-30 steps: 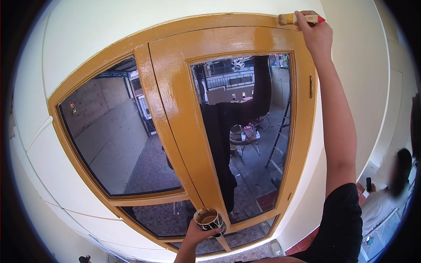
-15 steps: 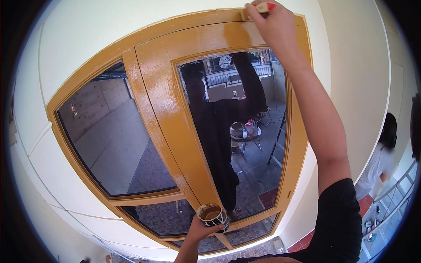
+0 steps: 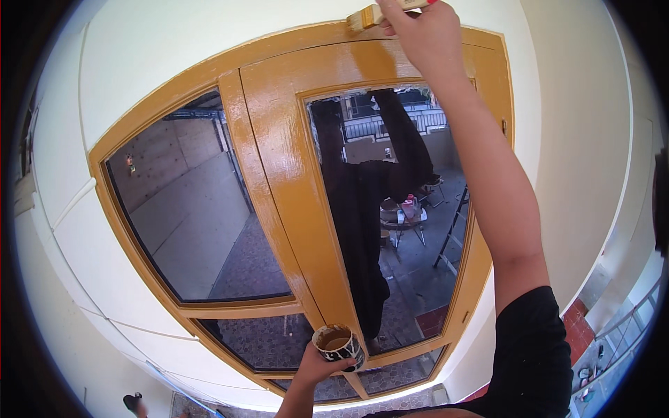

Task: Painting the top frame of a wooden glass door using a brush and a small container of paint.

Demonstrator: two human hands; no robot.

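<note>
Your left hand (image 3: 315,364), low and near centre, cups a small paint pot (image 3: 338,343) just in front of the window frame (image 3: 293,181); tilt it and paint may spill. High at right, your right hand (image 3: 426,31) grips the brush (image 3: 371,14), bristles on the frame's top rail; overloading risks drips onto glass (image 3: 390,209).

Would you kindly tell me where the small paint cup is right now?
In the head view, the small round paint cup sits low and centre, held in the left hand before the bottom of the glossy orange-brown wooden window frame.
</note>
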